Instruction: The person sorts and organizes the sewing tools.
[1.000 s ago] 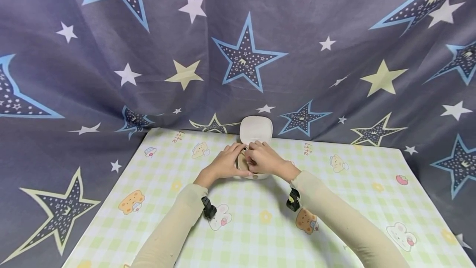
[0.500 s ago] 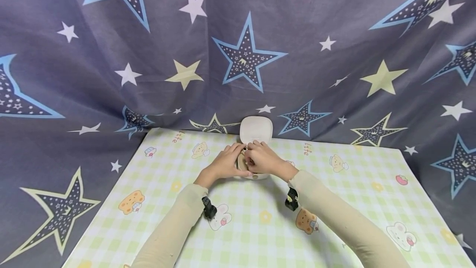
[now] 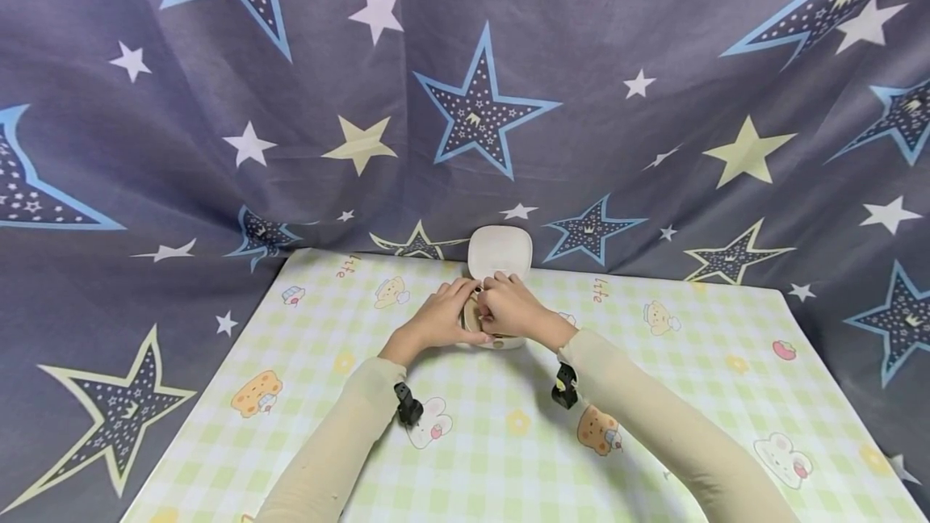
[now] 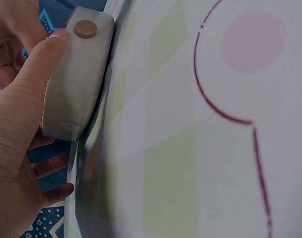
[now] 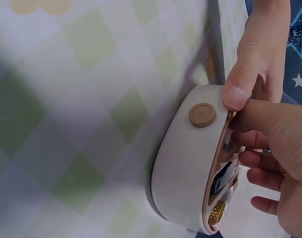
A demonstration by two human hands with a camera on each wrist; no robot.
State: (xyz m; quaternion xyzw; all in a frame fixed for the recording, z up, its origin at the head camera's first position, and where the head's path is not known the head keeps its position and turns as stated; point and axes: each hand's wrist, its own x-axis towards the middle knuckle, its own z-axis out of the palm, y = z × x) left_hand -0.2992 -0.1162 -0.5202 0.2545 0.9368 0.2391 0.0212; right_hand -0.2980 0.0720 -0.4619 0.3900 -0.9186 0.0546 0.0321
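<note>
A small white rounded box (image 5: 183, 158) with a tan round button (image 5: 202, 114) on its front stands near the table's back edge. Its white lid (image 3: 501, 250) is raised behind it. My left hand (image 3: 436, 320) grips the box from the left, its thumb on the front rim next to the button in both wrist views. My right hand (image 5: 289, 144) has bent fingers at the opening, thumb and index reaching inside. Whether they pinch anything is hidden. Within the box show a gold dotted piece (image 5: 216, 212) and a dark item (image 5: 221, 179), too partly seen to name.
A pale green checked cloth (image 3: 508, 458) with printed cartoon animals covers the table. Behind it hangs a dark star-patterned curtain (image 3: 596, 119), close to the raised lid. Each sleeve carries a black wrist camera.
My right hand and forearm have shifted slightly left, the hand still at the box opening. My left hand, the box and its raised lid stay where they were.
</note>
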